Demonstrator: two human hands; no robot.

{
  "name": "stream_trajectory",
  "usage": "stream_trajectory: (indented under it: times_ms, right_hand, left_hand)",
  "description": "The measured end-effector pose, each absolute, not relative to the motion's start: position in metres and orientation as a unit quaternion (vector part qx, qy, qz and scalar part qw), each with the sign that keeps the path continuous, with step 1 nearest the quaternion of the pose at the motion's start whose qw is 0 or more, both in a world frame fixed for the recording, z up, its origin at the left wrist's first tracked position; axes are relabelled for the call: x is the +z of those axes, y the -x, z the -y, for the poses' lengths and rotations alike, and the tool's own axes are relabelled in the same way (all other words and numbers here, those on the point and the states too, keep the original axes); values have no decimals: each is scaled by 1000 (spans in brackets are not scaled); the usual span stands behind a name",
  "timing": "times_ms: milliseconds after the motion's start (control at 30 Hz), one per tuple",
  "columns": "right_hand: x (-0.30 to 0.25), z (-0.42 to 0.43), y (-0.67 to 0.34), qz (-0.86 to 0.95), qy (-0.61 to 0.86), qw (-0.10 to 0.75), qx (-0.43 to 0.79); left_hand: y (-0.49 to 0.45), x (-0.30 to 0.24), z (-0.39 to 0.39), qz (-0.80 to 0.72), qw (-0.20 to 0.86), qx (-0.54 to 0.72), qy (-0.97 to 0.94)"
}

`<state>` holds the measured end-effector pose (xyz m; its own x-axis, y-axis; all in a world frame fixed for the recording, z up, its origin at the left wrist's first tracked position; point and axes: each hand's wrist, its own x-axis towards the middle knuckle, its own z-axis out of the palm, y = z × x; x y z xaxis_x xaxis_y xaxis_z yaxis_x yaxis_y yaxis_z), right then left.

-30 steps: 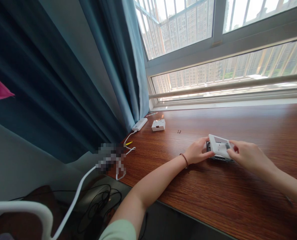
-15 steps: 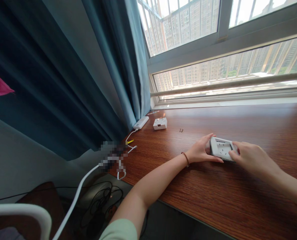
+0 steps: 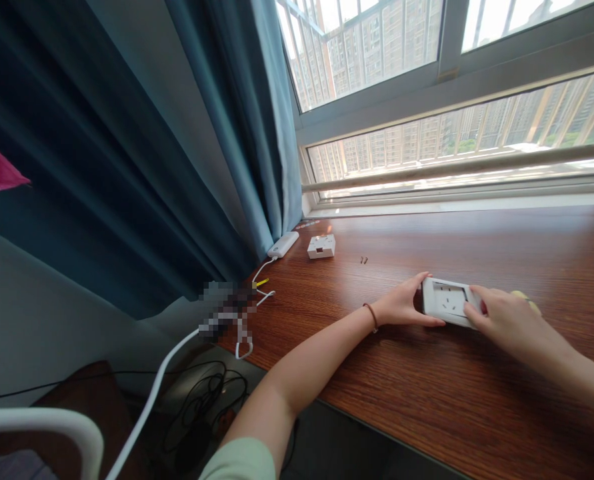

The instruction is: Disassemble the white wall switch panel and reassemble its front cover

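Observation:
A white wall socket (image 3: 449, 301) with plug slots in its face lies within a pale frame, low over the wooden table. My left hand (image 3: 407, 303) grips its left end, thumb along the near edge and fingers at the far corner. At the right end, my right hand (image 3: 501, 310) is closed on the socket, with thumb and forefinger on its face. A yellow rounded thing (image 3: 527, 300) shows behind my right hand; what it is I cannot tell. Two small screws (image 3: 363, 260) lie beyond my left hand. Farther left sits a white box-shaped socket part (image 3: 321, 247).
A white device (image 3: 283, 245) with a cable lies by the blue curtain (image 3: 227, 133). White cables and a blurred patch are at the table's left edge. The window (image 3: 377, 160) rises behind the table (image 3: 477, 387).
The socket's slotted face now sits flatter within the frame, where it looked tilted before. My right hand has shifted slightly right, and the yellow thing behind it has come into view.

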<state>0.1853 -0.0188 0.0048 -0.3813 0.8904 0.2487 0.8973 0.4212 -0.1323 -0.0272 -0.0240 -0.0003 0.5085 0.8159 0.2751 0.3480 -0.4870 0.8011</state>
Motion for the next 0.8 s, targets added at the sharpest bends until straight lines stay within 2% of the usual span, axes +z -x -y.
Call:
stream_trajectory:
  times_ms: [500,667,800]
  right_hand:
    - [-7,12,-192,818,534,204,52]
    - [-6,12,-192,815,539,199,82]
    - [-3,14,-191,810,545,196,93]
  left_hand:
    - [28,-8,17,-346,419,348,-764]
    - [30,-4,17,-379,368,298,-795]
    - [34,19,39,-462,253,211,-823]
